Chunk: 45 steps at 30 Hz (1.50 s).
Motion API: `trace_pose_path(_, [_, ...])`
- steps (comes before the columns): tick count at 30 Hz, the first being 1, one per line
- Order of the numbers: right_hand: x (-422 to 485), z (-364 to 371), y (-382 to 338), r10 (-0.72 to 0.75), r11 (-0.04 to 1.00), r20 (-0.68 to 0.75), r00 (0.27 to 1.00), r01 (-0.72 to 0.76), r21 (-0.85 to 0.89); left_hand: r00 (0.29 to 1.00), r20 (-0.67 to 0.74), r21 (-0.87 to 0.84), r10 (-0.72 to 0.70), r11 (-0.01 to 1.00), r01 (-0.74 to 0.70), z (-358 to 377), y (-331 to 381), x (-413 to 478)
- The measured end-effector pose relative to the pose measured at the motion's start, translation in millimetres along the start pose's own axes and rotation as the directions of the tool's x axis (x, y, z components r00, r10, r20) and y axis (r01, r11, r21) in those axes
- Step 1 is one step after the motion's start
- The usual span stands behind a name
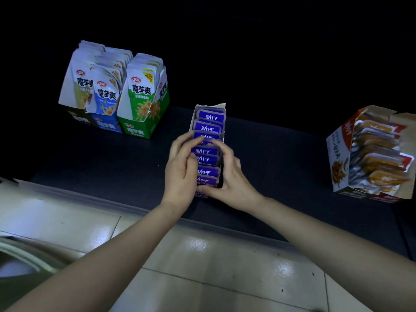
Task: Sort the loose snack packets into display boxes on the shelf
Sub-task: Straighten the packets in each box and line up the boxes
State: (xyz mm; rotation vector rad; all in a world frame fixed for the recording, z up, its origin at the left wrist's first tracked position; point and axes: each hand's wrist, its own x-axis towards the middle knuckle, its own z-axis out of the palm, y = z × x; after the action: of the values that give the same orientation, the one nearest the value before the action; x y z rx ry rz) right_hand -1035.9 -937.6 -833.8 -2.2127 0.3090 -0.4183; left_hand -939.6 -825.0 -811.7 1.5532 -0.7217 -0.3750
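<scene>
Left hand point(182, 167) and right hand point(227, 176) clasp purple packets point(210, 117), white lettering, standing upright in a narrow white display box point(221, 106) on the dark shelf point(270, 154).

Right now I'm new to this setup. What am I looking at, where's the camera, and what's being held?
There is no robot here. These are a person's two bare hands, filmed by one wide-angle camera worn on the head, looking forward and down. The left hand and right hand both grip a row of purple packets standing in a narrow pale display box in the middle of a dark shelf. At the far left an olive box, a blue box and a green box of konjac snacks stand side by side, full of upright packets. At the right is an opened orange box of orange packets. Pale floor tiles show below.
</scene>
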Motion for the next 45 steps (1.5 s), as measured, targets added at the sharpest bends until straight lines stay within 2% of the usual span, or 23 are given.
trace_pose_path(2, [-2.4, -1.8, -0.6, 0.016, 1.000, -0.023, 1.000, -0.016, 0.020, 0.999, 0.027, 0.015, 0.042, 0.999, -0.042, -2.2, -2.4, -1.1])
trace_pose_path(5, [-5.9, 1.4, 1.6, -0.046, 0.999, -0.040, 0.998, 0.045, -0.027, 0.996, 0.076, 0.038, 0.043, 0.998, -0.046, -6.8, -7.0, -1.6])
trace_pose_path(8, [-5.8, 1.6, 2.5, -0.044, 0.997, -0.012, 0.999, 0.043, -0.057, 0.994, 0.101, 0.110, 0.052, 0.992, -0.063, -9.9, -11.2, 0.0])
trace_pose_path(11, [-5.0, -4.3, 2.2, -0.010, 0.999, 0.035, 0.999, 0.011, -0.049, 0.994, 0.100, 0.093, 0.035, 0.995, -0.044, -9.8, -10.2, 0.6])
trace_pose_path(15, [-4.5, -11.3, -1.2, 0.016, 1.000, 0.043, 0.999, -0.017, 0.012, 0.984, 0.118, 0.181, 0.130, 0.972, -0.150, -12.4, -8.2, 1.0])
trace_pose_path(17, [-4.5, -9.6, -2.3, 0.014, 1.000, 0.029, 0.999, -0.015, 0.019, 0.965, 0.130, 0.346, 0.227, 0.902, -0.258, -13.4, -4.5, 0.6])
trace_pose_path(19, [-4.1, -5.9, -3.2, 0.014, 1.000, 0.028, 1.000, -0.014, 0.003, 0.929, 0.217, 0.513, 0.300, 0.774, -0.370, -11.9, -1.3, 0.9])
trace_pose_path(21, [-5.2, -4.8, -5.1, 0.016, 1.000, 0.052, 0.999, -0.017, 0.009, 0.906, 0.301, 0.618, 0.299, 0.662, -0.423, -10.1, -0.4, 1.4])
trace_pose_path(24, [-5.3, -14.5, -7.2, 0.030, 0.994, 0.101, 0.994, -0.040, 0.100, 0.885, 0.352, 0.644, 0.306, 0.607, -0.466, -15.9, -3.9, 3.9])
trace_pose_path(26, [1.3, -25.5, -3.1, 0.070, 0.988, 0.003, 0.998, -0.070, 0.136, 0.884, 0.348, 0.639, 0.313, 0.610, -0.468, -21.3, -5.8, 4.2])
trace_pose_path(29, [19.0, -38.3, 9.3, 0.076, 0.997, -0.159, 0.984, -0.078, -0.007, 0.873, 0.348, 0.613, 0.343, 0.621, -0.488, -22.2, -6.3, 2.7])
trace_pose_path(32, [33.8, -39.2, 15.5, 0.052, 0.964, -0.116, 0.992, -0.080, -0.252, 0.866, 0.348, 0.600, 0.360, 0.623, -0.501, -20.7, -7.4, 0.9])
trace_pose_path(34, [39.4, -37.8, 15.2, 0.041, 0.937, -0.103, 0.994, -0.074, -0.343, 0.865, 0.350, 0.594, 0.359, 0.629, -0.501, -21.3, -8.0, 1.5])
trace_pose_path(39, [41.9, -35.9, 11.3, -0.038, 0.901, -0.176, 0.984, -0.042, -0.432, 0.864, 0.364, 0.580, 0.346, 0.642, -0.502, -22.8, -8.5, 2.8])
trace_pose_path(45, [53.0, -30.2, 9.0, 0.041, 0.859, -0.148, 0.988, -0.110, -0.501, 0.872, 0.358, 0.588, 0.333, 0.645, -0.488, -21.9, -8.7, 5.0])
